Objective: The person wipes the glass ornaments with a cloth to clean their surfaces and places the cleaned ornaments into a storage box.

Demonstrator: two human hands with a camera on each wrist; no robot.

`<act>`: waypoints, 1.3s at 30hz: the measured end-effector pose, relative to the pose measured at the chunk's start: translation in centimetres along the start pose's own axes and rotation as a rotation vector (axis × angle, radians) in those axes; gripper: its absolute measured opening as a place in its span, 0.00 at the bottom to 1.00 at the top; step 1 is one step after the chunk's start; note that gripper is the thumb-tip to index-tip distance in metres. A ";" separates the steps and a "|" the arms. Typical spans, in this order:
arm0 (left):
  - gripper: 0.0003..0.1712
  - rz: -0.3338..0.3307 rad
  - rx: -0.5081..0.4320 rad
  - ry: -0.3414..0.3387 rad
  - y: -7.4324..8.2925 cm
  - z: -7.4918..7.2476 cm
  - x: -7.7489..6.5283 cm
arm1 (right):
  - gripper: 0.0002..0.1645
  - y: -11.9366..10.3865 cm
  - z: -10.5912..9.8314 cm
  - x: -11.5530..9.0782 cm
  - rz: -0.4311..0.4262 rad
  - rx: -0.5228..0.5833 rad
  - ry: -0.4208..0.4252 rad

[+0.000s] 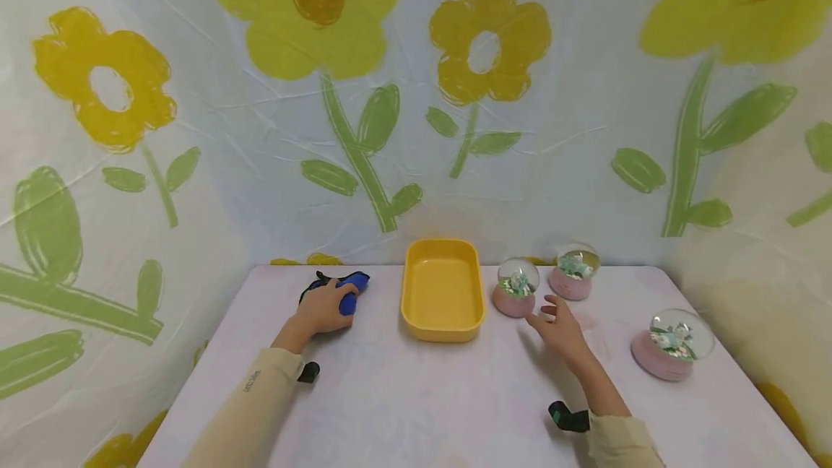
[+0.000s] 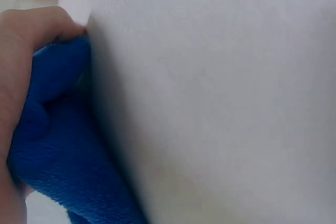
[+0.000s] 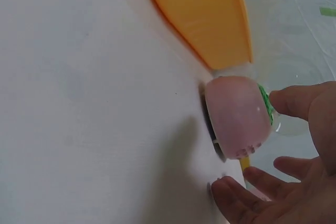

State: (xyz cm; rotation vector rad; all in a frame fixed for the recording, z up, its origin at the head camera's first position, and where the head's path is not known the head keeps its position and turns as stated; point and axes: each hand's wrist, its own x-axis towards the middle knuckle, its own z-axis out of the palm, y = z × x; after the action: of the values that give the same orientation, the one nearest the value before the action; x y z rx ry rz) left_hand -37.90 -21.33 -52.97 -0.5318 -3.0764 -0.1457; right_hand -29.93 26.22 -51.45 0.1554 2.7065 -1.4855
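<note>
At the far left of the pale worktop (image 1: 390, 396), a bunched blue cloth (image 2: 73, 156) lies in the grasp of the left hand (image 1: 321, 309), fingers and thumb curled round it; soft nap plain up close, full shape hidden by the hand. A yellow tray (image 1: 442, 334) stands to the right, apart from the cloth. Just beyond the tray, near but not touching: a snow globe (image 1: 513, 303), clear dome over pink base, upright. Right hand (image 1: 562, 327) beside it, fingers spread and loosely bent, nothing held, thumb towards the base. Whether thumb meets globe, cannot tell. Hands well apart, tray lying farther back between them. Two similar globes: a second globe (image 1: 570, 287) behind and to the right of the first, a third globe (image 1: 661, 358) well apart at the right, nearer the person. Step in hand, by my reckoning: left has its hold, right is placed for a grasp of the first globe, not yet made. Such a grasp would call for thumb and fingers on opposite sides of the pink base, the dome looking slick, and a gentle closing that spares the second globe a knock.
</note>
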 end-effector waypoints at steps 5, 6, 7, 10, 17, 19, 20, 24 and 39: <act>0.28 -0.081 -0.350 0.107 -1.1 0.3 -1.8 | 0.48 0.4 0.5 1.5 -0.043 -0.024 0.022; 0.28 -0.086 -0.440 0.123 -1.2 0.2 -2.1 | 0.50 0.5 0.5 1.8 -0.050 -0.024 0.023; 0.28 -0.090 -0.539 0.138 -1.1 0.1 -2.3 | 0.51 0.6 0.5 2.1 -0.058 -0.026 0.021; 0.29 -0.095 -0.825 0.179 -0.8 -0.5 -2.8 | 0.54 0.6 0.2 2.8 -0.070 -0.019 0.012; 0.30 -0.116 -1.255 0.262 0.1 -2.0 -4.5 | 0.53 0.1 0.5 4.2 -0.109 0.044 0.028; 0.29 -0.118 -1.376 0.284 0.5 -2.3 -5.2 | 0.52 0.2 0.9 4.5 -0.098 0.052 0.039; 0.29 -0.116 -1.446 0.293 0.8 -2.5 -5.5 | 0.52 0.3 1.1 4.7 -0.080 0.054 0.045; 0.26 -0.094 -1.727 0.317 2.2 -3.2 -6.5 | 0.53 0.7 1.6 5.3 0.006 0.067 0.059; 0.26 0.156 -2.084 0.261 7.2 -5.0 -8.8 | 0.55 1.2 3.4 6.2 0.114 0.144 0.232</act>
State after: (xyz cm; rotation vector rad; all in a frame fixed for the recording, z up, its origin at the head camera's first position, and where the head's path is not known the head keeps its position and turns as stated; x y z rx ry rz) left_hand -27.19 -17.98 -47.60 -0.4800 -1.3976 -2.8479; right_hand -35.97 24.43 -54.85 0.5096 2.7032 -1.7253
